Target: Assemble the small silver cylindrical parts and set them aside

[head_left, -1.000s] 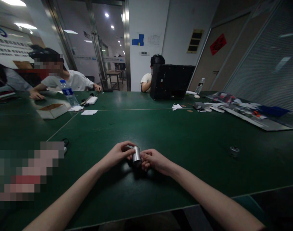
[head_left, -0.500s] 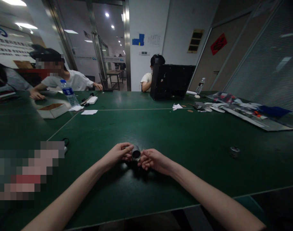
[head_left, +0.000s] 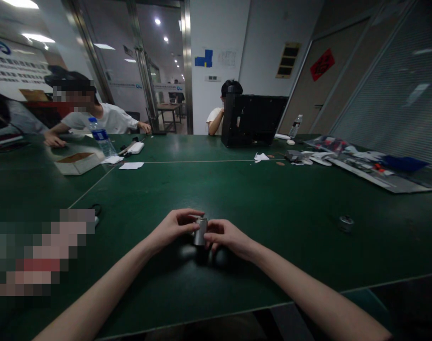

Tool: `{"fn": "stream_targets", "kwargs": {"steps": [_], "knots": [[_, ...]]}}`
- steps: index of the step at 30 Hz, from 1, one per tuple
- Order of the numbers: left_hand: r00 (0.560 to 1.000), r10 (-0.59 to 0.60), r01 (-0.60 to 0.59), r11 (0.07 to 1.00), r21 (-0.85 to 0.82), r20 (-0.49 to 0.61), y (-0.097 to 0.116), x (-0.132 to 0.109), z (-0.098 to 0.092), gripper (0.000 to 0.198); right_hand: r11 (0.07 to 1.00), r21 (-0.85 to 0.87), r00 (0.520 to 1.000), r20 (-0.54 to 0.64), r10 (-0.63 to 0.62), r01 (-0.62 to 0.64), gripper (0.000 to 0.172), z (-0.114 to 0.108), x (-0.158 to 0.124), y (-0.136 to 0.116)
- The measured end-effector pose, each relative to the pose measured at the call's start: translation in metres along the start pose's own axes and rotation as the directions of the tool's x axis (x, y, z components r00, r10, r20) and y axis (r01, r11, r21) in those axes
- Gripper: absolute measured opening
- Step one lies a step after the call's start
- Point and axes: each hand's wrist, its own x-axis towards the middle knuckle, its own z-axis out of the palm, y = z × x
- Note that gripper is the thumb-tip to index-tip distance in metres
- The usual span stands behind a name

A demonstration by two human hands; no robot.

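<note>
Your left hand (head_left: 175, 228) and right hand (head_left: 226, 236) hold a brushed-silver metal cylinder (head_left: 200, 231) upright in a narrow fingertip grip, over the dark green tabletop (head_left: 272, 199); a short silver metal canister (head_left: 346, 223) stands well right of your grip.

Taking 12 o'clock as straight ahead of us, the metal cylinder (head_left: 200, 231) stands between our left hand (head_left: 175, 227) and right hand (head_left: 226, 235), blocking them from closing together. Toward 12 o'clock, a hand can pass over the green table (head_left: 216, 189) as far as a white tissue (head_left: 261, 157), with a black case (head_left: 253, 121) beyond it at the far edge. At 3 o'clock, the first obstacle is a small metal part (head_left: 346, 223), well apart from us. At 9 o'clock, a pixelated object (head_left: 41, 251) lies nearer, with a black cable (head_left: 96, 210) at its upper end. Toward 10 o'clock, a cardboard box (head_left: 77, 163) and a water bottle (head_left: 101, 137) stand farther off.
</note>
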Motion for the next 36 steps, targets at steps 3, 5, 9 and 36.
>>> {"fn": "stream_targets", "kwargs": {"steps": [3, 5, 9, 36], "knots": [[1.0, -0.003, 0.003, 1.0, 0.017, 0.007, 0.0017, -0.0006, 0.0002, 0.044, 0.994, -0.105, 0.999, -0.025, -0.035, 0.032, 0.044, -0.0007, 0.0008, 0.0022], [1.0, -0.001, 0.001, 0.999, 0.041, -0.004, 0.0014, -0.0002, 0.0002, 0.044, 0.98, -0.19, 0.997, -0.028, -0.069, 0.063, 0.042, -0.0012, 0.0012, 0.0029], [1.0, 0.017, -0.016, 0.997, 0.07, -0.003, -0.0004, 0.0005, 0.0, 0.044, 0.883, -0.444, 0.979, -0.052, -0.196, 0.153, 0.035, -0.0002, 0.0004, 0.0005], [0.995, 0.023, -0.046, 0.971, 0.234, 0.101, 0.0007, -0.0008, 0.0045, 0.041, 0.462, -0.883, 0.945, -0.077, -0.317, 0.083, 0.04, -0.0003, -0.0043, -0.0046]]}}
